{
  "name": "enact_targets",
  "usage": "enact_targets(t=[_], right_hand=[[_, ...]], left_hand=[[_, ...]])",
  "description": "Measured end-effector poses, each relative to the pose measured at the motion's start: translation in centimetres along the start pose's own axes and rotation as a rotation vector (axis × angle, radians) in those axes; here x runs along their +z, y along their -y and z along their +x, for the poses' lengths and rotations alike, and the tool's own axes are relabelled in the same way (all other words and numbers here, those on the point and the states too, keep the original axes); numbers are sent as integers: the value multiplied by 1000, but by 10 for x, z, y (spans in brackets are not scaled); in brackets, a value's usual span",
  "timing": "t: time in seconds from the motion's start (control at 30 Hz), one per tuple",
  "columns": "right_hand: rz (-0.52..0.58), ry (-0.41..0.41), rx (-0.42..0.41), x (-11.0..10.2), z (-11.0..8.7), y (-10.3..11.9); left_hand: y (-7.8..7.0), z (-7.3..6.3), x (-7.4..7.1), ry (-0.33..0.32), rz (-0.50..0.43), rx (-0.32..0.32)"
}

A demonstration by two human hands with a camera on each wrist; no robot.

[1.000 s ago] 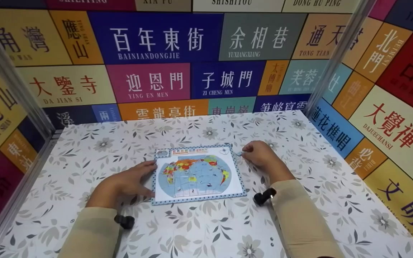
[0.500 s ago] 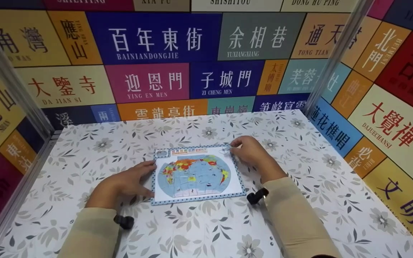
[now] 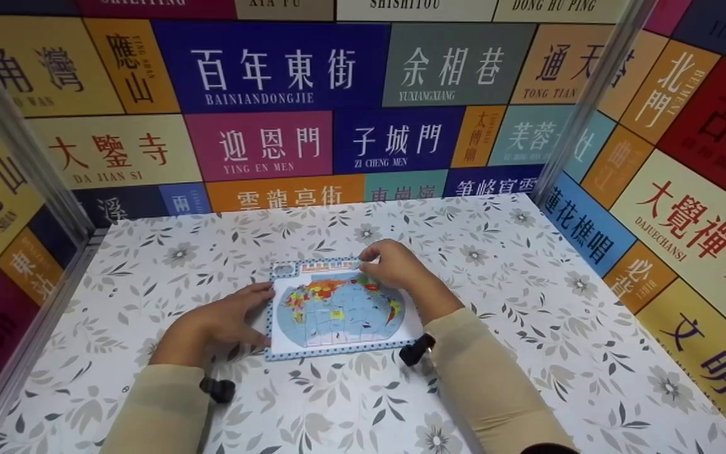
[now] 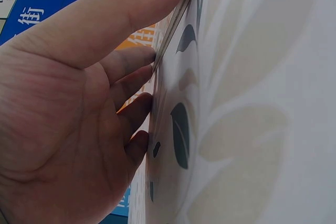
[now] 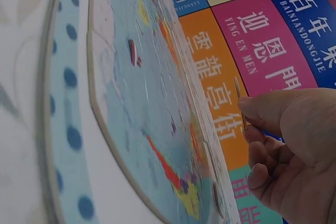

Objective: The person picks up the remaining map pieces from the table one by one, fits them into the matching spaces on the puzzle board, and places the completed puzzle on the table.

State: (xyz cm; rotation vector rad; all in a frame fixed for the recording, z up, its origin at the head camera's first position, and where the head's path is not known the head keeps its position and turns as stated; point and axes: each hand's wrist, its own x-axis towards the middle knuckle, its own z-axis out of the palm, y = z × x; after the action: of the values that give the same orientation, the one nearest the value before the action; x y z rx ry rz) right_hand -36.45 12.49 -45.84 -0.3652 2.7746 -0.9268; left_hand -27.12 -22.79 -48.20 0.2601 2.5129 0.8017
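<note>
A world map jigsaw puzzle [image 3: 338,318], in a board framed by a blue border with dark dots, lies flat on the table. My left hand [image 3: 227,318] rests at the board's left edge; its thumb and fingers touch that edge, as the left wrist view also shows [image 4: 68,114]. Above the upper right part of the map is my right hand [image 3: 394,268]. Its thumb and forefinger pinch a thin puzzle piece [image 5: 239,95], seen edge-on in the right wrist view, apart from the board's surface. The piece's face is hidden. In that view my right hand [image 5: 289,145] has its other fingers curled.
The table [image 3: 180,252] is covered in white cloth or paper with grey flowers and leaves. Behind it stands a wall [image 3: 275,69] of coloured panels with Chinese lettering; another panelled wall [image 3: 672,189] is at the right. Black wrist cameras sit on both sleeves.
My right hand has moved left with the pinched piece, from beyond the board's right edge, over its top right corner, to above the map. My left hand has stayed in place.
</note>
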Motion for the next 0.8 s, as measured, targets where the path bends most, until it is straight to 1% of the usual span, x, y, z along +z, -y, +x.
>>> enact_targets(t=[0.13,0.27,0.47,0.57,0.8], right_hand=[[25,41,-10,12,4,17],[28,69,-49,24,8,35],[9,102,-112,42,17,59],[1,124,-121,50,20,68],[-29,133,-132,66,27,82]], left_hand=[[0,0,0,1,4,-6],[0,0,0,2,7,-5],[-1,-1,-1,-3,26,27],[-2,-2,-2,-5,46,43],[-3,-2,-2,-4,56,29]])
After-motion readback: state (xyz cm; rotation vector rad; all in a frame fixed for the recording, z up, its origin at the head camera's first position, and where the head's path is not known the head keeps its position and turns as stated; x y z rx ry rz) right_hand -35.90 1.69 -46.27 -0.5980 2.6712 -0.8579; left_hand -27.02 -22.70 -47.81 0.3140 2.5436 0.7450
